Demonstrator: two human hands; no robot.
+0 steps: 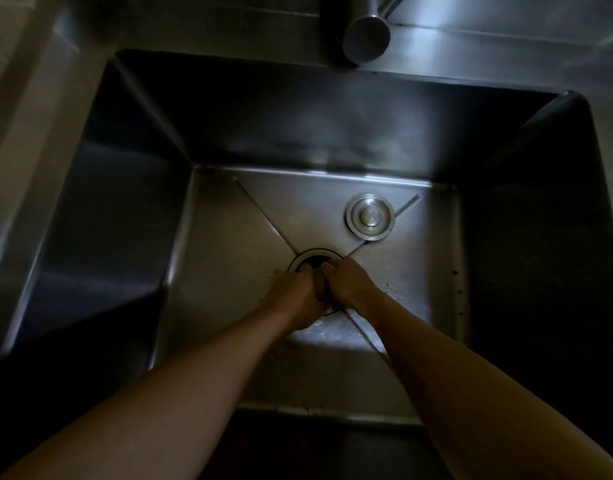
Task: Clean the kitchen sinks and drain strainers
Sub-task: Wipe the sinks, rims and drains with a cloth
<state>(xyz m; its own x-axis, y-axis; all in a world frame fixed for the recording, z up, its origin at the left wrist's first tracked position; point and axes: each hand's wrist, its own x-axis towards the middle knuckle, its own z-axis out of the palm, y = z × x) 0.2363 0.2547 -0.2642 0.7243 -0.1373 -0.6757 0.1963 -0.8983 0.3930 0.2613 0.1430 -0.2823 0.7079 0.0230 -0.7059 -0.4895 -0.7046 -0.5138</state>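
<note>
Both hands, left hand (298,292) and right hand (346,282), curl together over the drain opening (307,259) at the sink (229,237) floor's middle; what either grip holds I cannot tell in the dimness. The stopper (369,216) lies apart behind, so cleaning seems underway, with brownish residue (275,275) left.

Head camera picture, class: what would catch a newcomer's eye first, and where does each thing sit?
First, the two bare arms reaching down into the deep steel sink, the left hand and right hand meeting over the drain opening at the basin's middle. Next, the round metal drain stopper lying on the floor behind and right of the drain. The faucet spout hangs above the back rim.
</note>
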